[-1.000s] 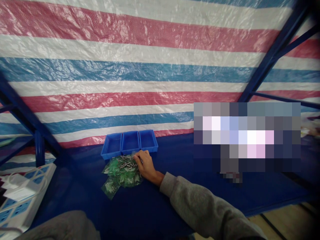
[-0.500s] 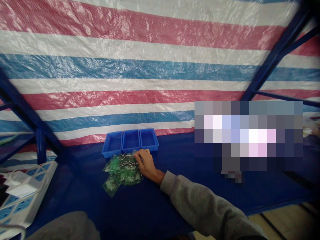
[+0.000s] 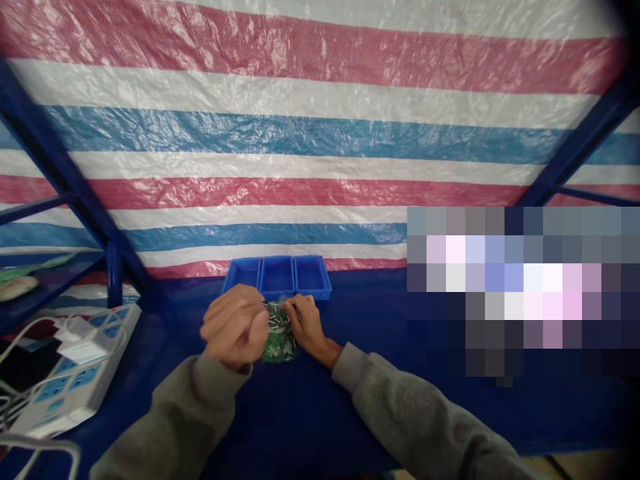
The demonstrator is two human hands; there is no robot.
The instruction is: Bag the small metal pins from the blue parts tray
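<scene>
My left hand (image 3: 235, 327) is raised over the left part of the small plastic bags, closed in a fist. Whatever its fingers may hold is hidden. Behind it, my right hand (image 3: 307, 327) pinches the upper edge of a clear plastic bag (image 3: 280, 313) with short silvery metal pins in it. Beneath lie greenish clear bags (image 3: 279, 348), partly covered by the left fist. Just beyond both hands stand three joined blue bins (image 3: 277, 293); the left one is partly hidden by my fist.
At the left lies a white power strip (image 3: 95, 387) with a white charger (image 3: 83, 340) and looping cables. A blue tabletop (image 3: 300, 427) spreads underneath. Blue metal posts (image 3: 115, 273) and a striped plastic sheet (image 3: 300, 140) close off the back. A pixelated patch covers the right side.
My left hand has come up into view from the lower left as a fist, over the bags. My right hand keeps its pinch on the bag. The view has shifted slightly left.
</scene>
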